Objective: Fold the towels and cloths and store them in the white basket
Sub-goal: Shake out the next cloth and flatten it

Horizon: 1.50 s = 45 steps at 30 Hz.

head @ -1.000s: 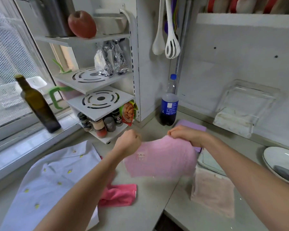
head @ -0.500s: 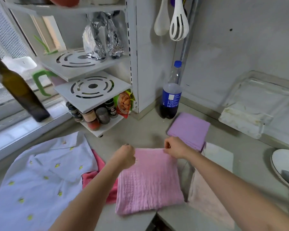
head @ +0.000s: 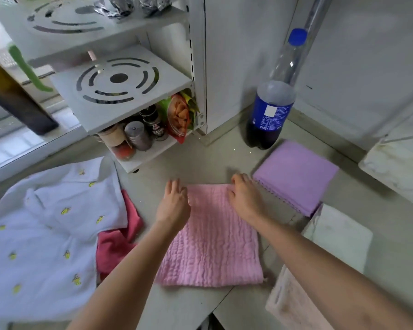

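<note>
Pink crinkled cloth (head: 212, 244): lying flat, folded; left hand (head: 173, 206) and right hand (head: 244, 198) resting relaxed, unclenched, at its far corners. Folded purple cloth (head: 296, 175): lying beside right hand.

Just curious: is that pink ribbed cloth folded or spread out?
Folded: the pink ribbed cloth lies flat as a neat rectangle with doubled edges, both hands at its far edge.

The pink cloth (head: 212, 236) in the middle of the frame is matt with a ribbed, crinkled weave, and the purple cloth (head: 296, 172) to its right looks smooth. The bottle (head: 272, 108) at upper right is glossy clear plastic, while the shelf (head: 119, 91) at upper left seems to be matt painted metal.
</note>
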Each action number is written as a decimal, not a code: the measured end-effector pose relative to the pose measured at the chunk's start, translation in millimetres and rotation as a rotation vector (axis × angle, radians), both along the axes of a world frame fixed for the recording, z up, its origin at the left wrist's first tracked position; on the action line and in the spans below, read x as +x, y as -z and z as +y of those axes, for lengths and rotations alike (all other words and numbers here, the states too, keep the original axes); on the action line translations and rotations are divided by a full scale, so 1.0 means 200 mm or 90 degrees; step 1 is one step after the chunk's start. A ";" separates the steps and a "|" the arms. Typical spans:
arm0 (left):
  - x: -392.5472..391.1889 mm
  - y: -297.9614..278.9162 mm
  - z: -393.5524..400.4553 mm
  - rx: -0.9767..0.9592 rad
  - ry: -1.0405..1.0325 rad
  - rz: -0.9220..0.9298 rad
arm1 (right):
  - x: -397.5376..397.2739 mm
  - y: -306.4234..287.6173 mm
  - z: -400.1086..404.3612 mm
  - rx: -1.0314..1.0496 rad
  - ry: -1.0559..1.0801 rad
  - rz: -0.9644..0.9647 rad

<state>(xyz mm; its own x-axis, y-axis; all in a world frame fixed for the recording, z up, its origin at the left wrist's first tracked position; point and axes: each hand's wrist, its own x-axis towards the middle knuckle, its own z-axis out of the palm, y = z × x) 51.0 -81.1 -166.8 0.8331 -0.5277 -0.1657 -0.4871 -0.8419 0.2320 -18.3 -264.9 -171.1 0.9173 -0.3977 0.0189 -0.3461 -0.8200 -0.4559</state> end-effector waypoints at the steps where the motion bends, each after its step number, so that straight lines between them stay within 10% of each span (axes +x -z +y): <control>1: -0.01 0.03 0.01 -0.013 0.016 -0.026 | -0.01 0.03 0.03 -0.042 -0.019 -0.020; 8: -0.14 0.27 0.11 -0.027 0.108 -0.032 | -0.11 0.25 0.29 -0.099 -0.178 0.101; 17: -0.26 0.20 0.17 -0.044 0.032 -0.003 | -0.36 0.17 0.32 -0.077 -0.017 0.172; 28: -0.38 0.21 0.53 0.071 0.344 -0.062 | -0.77 0.15 0.37 -0.151 -0.010 0.268; 35: -0.47 0.15 0.59 0.076 0.505 -0.026 | -0.83 0.02 0.55 -0.156 -0.320 0.288; 45: -0.46 0.07 0.57 0.068 0.470 0.060 | -0.79 -0.07 0.46 -0.180 -0.283 0.287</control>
